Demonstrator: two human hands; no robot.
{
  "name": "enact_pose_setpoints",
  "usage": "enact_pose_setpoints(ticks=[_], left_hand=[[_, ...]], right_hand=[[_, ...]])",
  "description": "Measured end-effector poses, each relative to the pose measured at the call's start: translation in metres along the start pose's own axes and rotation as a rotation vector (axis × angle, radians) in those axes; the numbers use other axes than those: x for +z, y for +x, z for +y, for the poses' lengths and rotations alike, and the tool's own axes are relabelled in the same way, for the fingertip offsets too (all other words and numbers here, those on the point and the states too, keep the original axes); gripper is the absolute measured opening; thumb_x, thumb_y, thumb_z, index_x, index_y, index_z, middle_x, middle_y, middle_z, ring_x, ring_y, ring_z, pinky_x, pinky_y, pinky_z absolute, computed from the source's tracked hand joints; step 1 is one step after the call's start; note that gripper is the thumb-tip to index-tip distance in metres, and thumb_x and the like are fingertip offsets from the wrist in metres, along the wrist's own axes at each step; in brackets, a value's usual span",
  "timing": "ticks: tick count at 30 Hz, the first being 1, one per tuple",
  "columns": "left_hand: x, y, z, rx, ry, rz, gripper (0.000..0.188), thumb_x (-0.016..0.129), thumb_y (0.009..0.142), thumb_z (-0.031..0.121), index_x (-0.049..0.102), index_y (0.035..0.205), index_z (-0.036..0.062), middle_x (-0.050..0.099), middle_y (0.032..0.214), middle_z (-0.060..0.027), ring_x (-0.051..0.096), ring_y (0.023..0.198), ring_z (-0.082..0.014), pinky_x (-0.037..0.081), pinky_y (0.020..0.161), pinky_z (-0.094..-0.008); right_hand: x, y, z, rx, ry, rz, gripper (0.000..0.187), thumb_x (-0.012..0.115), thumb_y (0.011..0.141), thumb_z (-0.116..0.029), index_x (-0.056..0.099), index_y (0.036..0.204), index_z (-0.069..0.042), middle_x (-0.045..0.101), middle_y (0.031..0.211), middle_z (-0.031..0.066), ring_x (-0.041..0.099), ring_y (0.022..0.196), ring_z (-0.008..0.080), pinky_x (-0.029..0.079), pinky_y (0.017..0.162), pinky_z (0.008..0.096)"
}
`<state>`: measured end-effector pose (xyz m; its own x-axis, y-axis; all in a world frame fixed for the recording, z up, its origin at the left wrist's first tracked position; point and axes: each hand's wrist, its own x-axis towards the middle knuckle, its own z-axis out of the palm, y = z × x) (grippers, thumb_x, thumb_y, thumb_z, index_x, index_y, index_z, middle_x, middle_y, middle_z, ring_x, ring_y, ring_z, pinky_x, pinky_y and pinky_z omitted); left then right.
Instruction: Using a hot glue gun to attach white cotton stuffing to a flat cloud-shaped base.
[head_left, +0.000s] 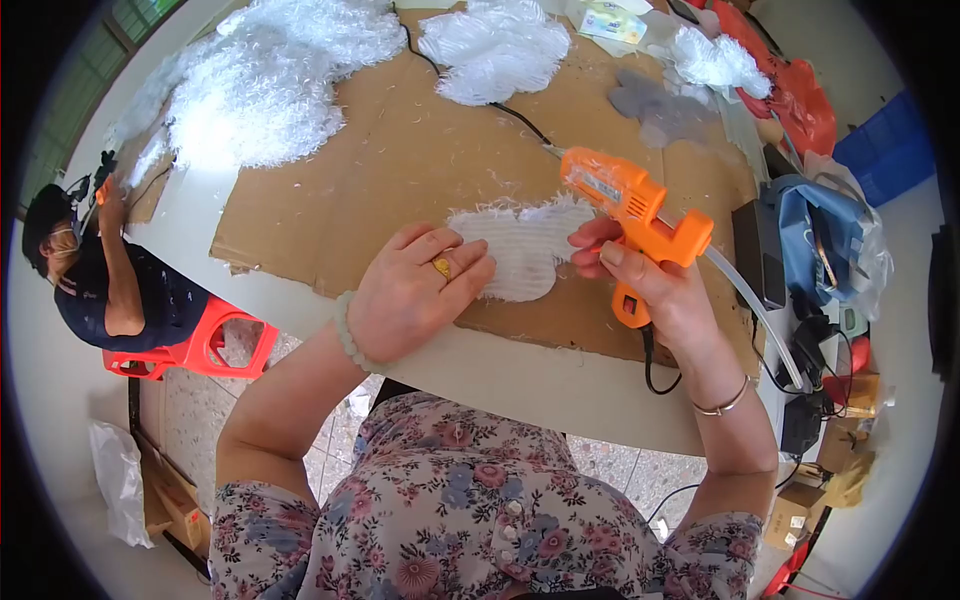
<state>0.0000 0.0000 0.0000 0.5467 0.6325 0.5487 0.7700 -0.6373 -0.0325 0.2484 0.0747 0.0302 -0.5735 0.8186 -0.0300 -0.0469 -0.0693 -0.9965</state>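
On the cardboard sheet (400,170) covering the table (540,385), a white fringed piece (520,250) lies flat between both hands. Left hand (410,290) rests open, its fingertips pressing the piece's left edge. Right hand (650,285) has its grip closed around an orange glue gun (630,205), whose nozzle points up-left just above the piece's upper right edge. Fluffy white piles (260,90) lie farther back.
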Motion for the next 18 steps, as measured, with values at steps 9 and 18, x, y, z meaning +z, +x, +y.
enact_pose_setpoints(ticks=[9, 18], left_hand=[[-0.0020, 0.0016, 0.0022, 0.040, 0.056, 0.034, 0.025, 0.062, 0.070, 0.009, 0.061, 0.094, 0.0024, 0.065, 0.094, -0.0093, 0.058, 0.088, -0.0238, 0.046, 0.080, -0.0395], [0.0004, 0.0036, 0.0035, 0.072, 0.048, 0.037, 0.021, 0.064, 0.069, 0.010, 0.063, 0.089, 0.0032, 0.065, 0.093, -0.0085, 0.058, 0.089, -0.0240, 0.045, 0.081, -0.0408]], right_hand=[[0.0023, -0.0015, 0.0068, 0.007, 0.054, 0.045, 0.030, 0.057, 0.087, -0.015, 0.052, 0.112, 0.001, 0.060, 0.103, 0.0124, 0.060, 0.092, 0.0198, 0.050, 0.082, 0.0334], [0.0024, -0.0033, 0.0113, 0.030, 0.094, 0.034, 0.033, 0.057, 0.086, -0.012, 0.049, 0.116, 0.000, 0.060, 0.103, 0.0128, 0.061, 0.092, 0.0215, 0.051, 0.081, 0.0341]])
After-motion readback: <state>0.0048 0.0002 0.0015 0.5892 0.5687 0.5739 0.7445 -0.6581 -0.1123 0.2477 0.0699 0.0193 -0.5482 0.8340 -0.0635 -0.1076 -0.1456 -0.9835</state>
